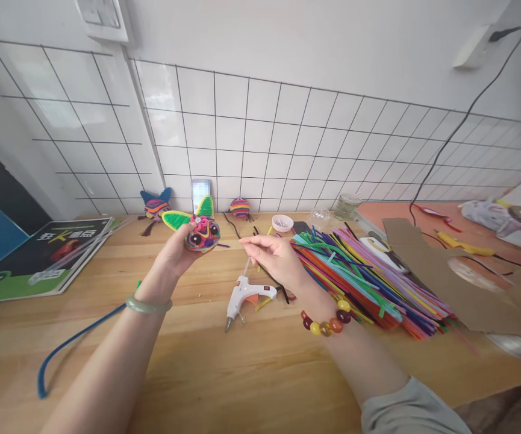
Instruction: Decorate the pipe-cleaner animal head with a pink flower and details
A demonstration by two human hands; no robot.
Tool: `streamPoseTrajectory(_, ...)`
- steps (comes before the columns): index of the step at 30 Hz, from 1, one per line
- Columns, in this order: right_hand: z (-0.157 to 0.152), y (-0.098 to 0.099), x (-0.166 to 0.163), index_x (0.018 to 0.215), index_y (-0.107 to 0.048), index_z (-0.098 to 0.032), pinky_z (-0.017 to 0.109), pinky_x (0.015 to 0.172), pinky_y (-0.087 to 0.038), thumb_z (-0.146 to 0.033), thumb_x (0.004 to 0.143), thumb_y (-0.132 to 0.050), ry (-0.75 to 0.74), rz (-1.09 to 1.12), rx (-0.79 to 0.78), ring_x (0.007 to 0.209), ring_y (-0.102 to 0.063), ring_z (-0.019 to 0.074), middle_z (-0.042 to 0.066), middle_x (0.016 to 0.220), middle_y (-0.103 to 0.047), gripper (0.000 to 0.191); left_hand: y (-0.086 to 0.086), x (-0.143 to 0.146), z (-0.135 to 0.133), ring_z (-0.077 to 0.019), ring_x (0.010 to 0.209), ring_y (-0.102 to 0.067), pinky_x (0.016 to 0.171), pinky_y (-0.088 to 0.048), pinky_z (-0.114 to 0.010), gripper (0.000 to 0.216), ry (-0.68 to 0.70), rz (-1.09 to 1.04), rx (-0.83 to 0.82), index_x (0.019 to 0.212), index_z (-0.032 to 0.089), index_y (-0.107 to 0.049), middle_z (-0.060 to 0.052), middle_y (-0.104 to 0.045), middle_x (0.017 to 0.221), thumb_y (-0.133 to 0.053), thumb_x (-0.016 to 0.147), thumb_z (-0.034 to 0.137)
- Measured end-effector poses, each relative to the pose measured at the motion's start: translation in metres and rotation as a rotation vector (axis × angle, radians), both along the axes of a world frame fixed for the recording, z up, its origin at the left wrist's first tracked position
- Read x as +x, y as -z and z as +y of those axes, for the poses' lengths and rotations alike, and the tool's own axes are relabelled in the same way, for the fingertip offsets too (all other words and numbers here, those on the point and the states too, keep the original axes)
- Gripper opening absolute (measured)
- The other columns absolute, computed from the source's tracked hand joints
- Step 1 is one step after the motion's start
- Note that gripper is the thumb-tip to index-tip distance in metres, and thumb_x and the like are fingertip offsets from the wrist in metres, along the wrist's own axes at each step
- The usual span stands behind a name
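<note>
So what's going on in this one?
A person's left-hand grip holds a rounded, multicoloured fuzzy figure with big dark eyes and green, yellow-edged ears above a pale wooden table. The right-hand grip is apart from it, fingertips drawn together near a white plastic glue gun that rests on the table; whether they hold anything is unclear. A heap of multicoloured fuzzy stems lies to the right.

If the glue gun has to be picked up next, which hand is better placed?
Probably the right hand: it looks nearer the glue gun, though whether it pinches something is unclear. The left hand holds the eared toy.
</note>
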State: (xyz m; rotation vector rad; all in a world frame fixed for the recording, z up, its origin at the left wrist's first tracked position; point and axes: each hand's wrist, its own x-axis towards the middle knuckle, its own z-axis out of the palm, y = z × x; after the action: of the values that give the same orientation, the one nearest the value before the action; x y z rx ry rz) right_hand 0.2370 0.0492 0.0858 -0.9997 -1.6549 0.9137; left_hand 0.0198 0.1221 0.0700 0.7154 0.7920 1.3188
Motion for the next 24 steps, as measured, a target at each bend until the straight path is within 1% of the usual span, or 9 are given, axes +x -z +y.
streamPoseTrajectory(4, -0.001, -0.003, 0.001, 0.106, -0.073, -0.019, 0.024, 0.059, -0.045, -0.038, 0.087, -0.060, 0.020, -0.029, -0.009, 0.062, -0.054, 0.0108, -0.001, 0.066, -0.059, 0.030, 0.002, 0.003, -0.001, -0.0230, 0.088, -0.068, 0.073, -0.060, -0.039, 0.017, 0.027, -0.011, -0.010, 0.093, 0.019, -0.069, -0.008, -0.073, 0.099, -0.067, 0.076, 0.022)
streamPoseTrajectory(7, -0.001, -0.004, 0.001, 0.105, -0.073, -0.018, 0.024, 0.060, -0.046, -0.037, 0.087, -0.060, 0.021, -0.027, -0.016, 0.062, -0.054, 0.0106, -0.001, 0.067, -0.060, 0.029, 0.001, 0.004, -0.002, -0.0227, 0.088, -0.068, 0.073, -0.060, -0.037, 0.019, 0.037, 0.022, 0.017, 0.093, 0.019, -0.069, -0.008, -0.073, 0.099, -0.069, 0.074, 0.023)
streamPoseTrajectory(10, -0.001, -0.003, -0.001, 0.104, -0.073, -0.019, 0.025, 0.059, -0.045, -0.035, 0.086, -0.060, 0.038, -0.034, -0.004, 0.061, -0.054, 0.0106, 0.000, 0.070, -0.062, 0.028, -0.002, 0.009, -0.007, -0.0226, 0.089, -0.068, 0.073, -0.059, -0.034, 0.023, 0.077, 0.055, 0.066, 0.094, 0.019, -0.070, -0.008, -0.073, 0.099, -0.073, 0.072, 0.024)
streamPoseTrajectory(12, -0.001, -0.002, -0.003, 0.102, -0.074, -0.019, 0.025, 0.060, -0.046, -0.034, 0.086, -0.060, 0.064, -0.037, 0.037, 0.063, -0.054, 0.0111, 0.002, 0.075, -0.065, 0.025, -0.003, 0.013, -0.013, -0.0220, 0.087, -0.067, 0.072, -0.058, -0.033, 0.027, 0.111, 0.090, 0.096, 0.095, 0.018, -0.069, -0.008, -0.073, 0.098, -0.075, 0.070, 0.026)
streamPoseTrajectory(15, -0.002, 0.000, -0.005, 0.100, -0.074, -0.020, 0.026, 0.064, -0.047, -0.031, 0.089, -0.058, 0.087, -0.029, 0.154, 0.071, -0.057, 0.0131, 0.004, 0.082, -0.066, 0.023, -0.005, 0.023, -0.022, -0.0199, 0.084, -0.066, 0.072, -0.055, -0.031, 0.032, 0.191, 0.174, 0.146, 0.098, 0.016, -0.069, -0.008, -0.072, 0.097, -0.077, 0.071, 0.030)
streamPoseTrajectory(18, -0.003, 0.000, -0.006, 0.101, -0.073, -0.021, 0.027, 0.067, -0.048, -0.030, 0.089, -0.059, 0.116, -0.026, 0.261, 0.077, -0.058, 0.0147, 0.004, 0.083, -0.063, 0.021, -0.007, 0.032, -0.033, -0.0178, 0.079, -0.065, 0.069, -0.052, -0.028, 0.028, 0.269, 0.261, 0.196, 0.095, 0.016, -0.068, -0.006, -0.071, 0.092, -0.076, 0.072, 0.031)
streamPoseTrajectory(21, -0.005, -0.001, -0.007, 0.101, -0.072, -0.022, 0.027, 0.066, -0.048, -0.029, 0.089, -0.061, 0.132, -0.052, 0.314, 0.077, -0.058, 0.0144, 0.003, 0.083, -0.062, 0.018, -0.011, 0.040, -0.042, -0.0159, 0.074, -0.063, 0.065, -0.050, -0.026, 0.024, 0.306, 0.302, 0.225, 0.089, 0.016, -0.067, -0.004, -0.069, 0.085, -0.076, 0.072, 0.031)
streamPoseTrajectory(24, -0.006, -0.003, -0.007, 0.098, -0.072, -0.022, 0.027, 0.065, -0.049, -0.026, 0.089, -0.062, 0.132, -0.082, 0.349, 0.075, -0.058, 0.0139, 0.003, 0.084, -0.062, 0.015, -0.014, 0.044, -0.048, -0.0162, 0.072, -0.062, 0.064, -0.048, -0.027, 0.025, 0.312, 0.333, 0.240, 0.088, 0.016, -0.067, -0.004, -0.069, 0.083, -0.076, 0.071, 0.031)
